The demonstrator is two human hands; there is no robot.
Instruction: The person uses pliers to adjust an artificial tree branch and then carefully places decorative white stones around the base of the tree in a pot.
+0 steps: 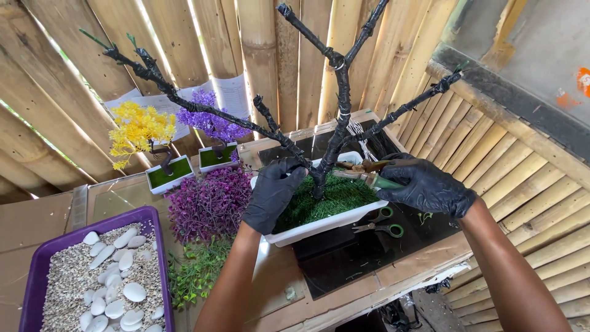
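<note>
Partly hidden, your left hand (pixel 272 192) pinched the black tree (pixel 332 123) at its trunk; your right hand (pixel 424 184) gripped a green-handled tool (pixel 376 180), tip obscured.

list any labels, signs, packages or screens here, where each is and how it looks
Printed paper sheets: white with dark print, pinned against the bamboo wall behind the purple miniature tree and yellow miniature tree, partly hidden by them.
No packages, signs or screens show.
</note>
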